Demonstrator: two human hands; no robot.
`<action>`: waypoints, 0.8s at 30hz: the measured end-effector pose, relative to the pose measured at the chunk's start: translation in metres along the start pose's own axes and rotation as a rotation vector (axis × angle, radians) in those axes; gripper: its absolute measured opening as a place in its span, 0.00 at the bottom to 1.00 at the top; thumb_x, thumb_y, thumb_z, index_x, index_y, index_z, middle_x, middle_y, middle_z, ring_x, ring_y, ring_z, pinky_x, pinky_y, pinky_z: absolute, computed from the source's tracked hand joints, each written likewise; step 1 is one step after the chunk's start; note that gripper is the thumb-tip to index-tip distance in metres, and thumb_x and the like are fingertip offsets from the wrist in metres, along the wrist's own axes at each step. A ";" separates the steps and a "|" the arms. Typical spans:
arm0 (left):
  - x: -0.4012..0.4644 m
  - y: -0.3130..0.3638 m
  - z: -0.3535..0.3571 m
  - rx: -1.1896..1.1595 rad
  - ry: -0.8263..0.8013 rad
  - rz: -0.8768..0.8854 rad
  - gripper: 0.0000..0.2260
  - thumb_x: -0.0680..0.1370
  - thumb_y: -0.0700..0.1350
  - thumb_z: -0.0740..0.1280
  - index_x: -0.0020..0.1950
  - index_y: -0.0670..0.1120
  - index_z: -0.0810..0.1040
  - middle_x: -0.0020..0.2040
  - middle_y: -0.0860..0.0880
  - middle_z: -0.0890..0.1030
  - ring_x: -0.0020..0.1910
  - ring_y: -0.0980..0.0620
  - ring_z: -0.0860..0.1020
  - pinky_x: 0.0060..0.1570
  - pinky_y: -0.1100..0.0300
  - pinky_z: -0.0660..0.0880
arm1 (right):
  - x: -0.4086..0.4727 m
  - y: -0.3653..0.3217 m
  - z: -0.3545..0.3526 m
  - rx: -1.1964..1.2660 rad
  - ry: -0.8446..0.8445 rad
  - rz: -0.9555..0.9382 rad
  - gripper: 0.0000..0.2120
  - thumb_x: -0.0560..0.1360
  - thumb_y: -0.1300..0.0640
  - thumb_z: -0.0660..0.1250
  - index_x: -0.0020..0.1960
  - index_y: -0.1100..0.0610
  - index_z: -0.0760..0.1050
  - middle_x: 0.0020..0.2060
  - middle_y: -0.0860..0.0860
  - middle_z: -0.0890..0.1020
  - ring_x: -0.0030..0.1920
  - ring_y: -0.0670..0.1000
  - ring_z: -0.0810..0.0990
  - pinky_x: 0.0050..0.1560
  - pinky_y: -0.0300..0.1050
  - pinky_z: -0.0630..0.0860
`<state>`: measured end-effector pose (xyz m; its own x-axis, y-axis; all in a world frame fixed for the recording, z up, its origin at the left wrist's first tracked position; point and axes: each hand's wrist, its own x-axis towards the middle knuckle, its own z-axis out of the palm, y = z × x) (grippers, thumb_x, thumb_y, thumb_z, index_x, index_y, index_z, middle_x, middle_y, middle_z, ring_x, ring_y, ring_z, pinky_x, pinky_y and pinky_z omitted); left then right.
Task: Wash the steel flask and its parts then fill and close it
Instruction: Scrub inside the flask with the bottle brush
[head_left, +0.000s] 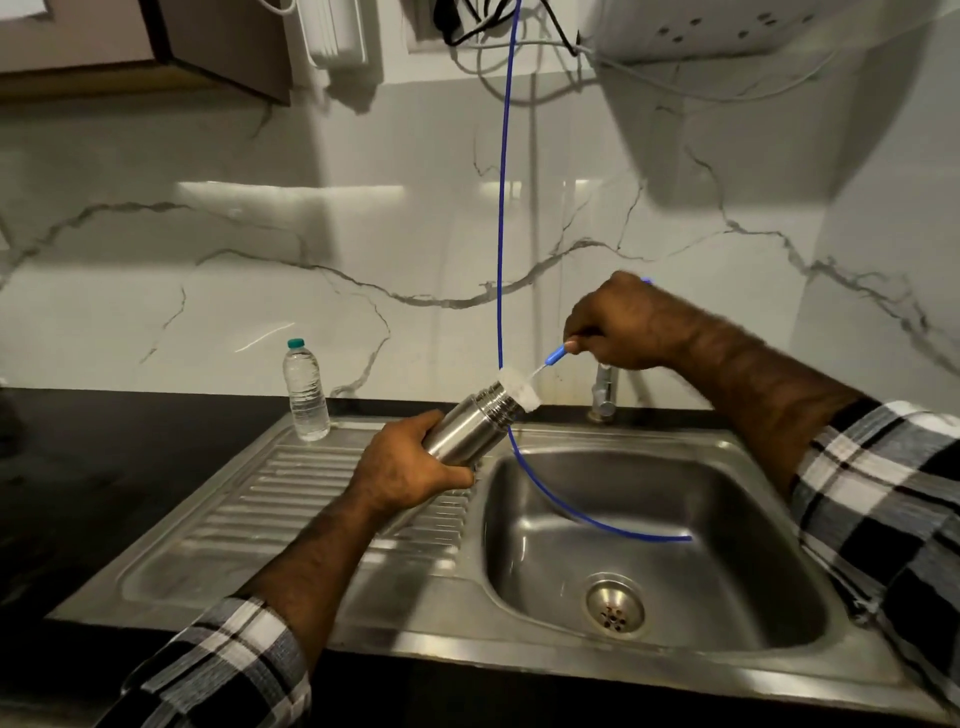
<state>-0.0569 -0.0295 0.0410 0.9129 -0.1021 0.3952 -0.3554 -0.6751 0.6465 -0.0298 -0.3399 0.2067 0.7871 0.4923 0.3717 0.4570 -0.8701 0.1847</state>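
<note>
My left hand (410, 465) grips the lower body of the steel flask (475, 426), which is tilted with its threaded mouth pointing up and to the right, above the left rim of the sink. My right hand (621, 325) is closed on the blue handle of a bottle brush (553, 357). The brush's white bristle head (519, 389) sits at the flask's mouth, partly inside it. No lid or other flask part is visible.
A steel sink (649, 525) with a round drain lies below, with a ribbed drainboard (291, 499) to its left. A thin blue hose (501, 208) hangs from above into the basin. A small tap (605, 392) stands behind. A plastic water bottle (306, 389) is on the drainboard's far corner.
</note>
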 end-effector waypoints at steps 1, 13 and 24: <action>0.000 0.002 0.006 0.002 -0.004 0.007 0.28 0.57 0.62 0.81 0.55 0.60 0.82 0.43 0.59 0.85 0.41 0.58 0.84 0.42 0.55 0.83 | -0.001 -0.007 0.010 -0.010 -0.017 -0.019 0.09 0.81 0.44 0.68 0.55 0.44 0.85 0.48 0.42 0.86 0.54 0.51 0.79 0.62 0.54 0.76; 0.013 0.002 0.006 -0.148 -0.214 0.008 0.29 0.59 0.53 0.86 0.58 0.56 0.84 0.50 0.53 0.88 0.48 0.52 0.87 0.51 0.46 0.86 | -0.052 -0.001 0.032 -0.345 0.338 -0.281 0.17 0.83 0.43 0.57 0.48 0.52 0.81 0.37 0.51 0.79 0.37 0.57 0.79 0.40 0.46 0.65; 0.008 0.017 0.009 0.304 -0.077 0.100 0.28 0.58 0.66 0.78 0.56 0.61 0.80 0.43 0.60 0.84 0.41 0.58 0.82 0.41 0.58 0.80 | -0.041 -0.004 0.043 0.052 -0.126 0.112 0.16 0.81 0.39 0.65 0.47 0.50 0.83 0.42 0.47 0.83 0.47 0.52 0.80 0.48 0.48 0.74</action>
<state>-0.0539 -0.0479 0.0495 0.8934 -0.2259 0.3884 -0.3781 -0.8450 0.3781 -0.0457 -0.3558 0.1522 0.8785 0.3940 0.2701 0.3815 -0.9190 0.0997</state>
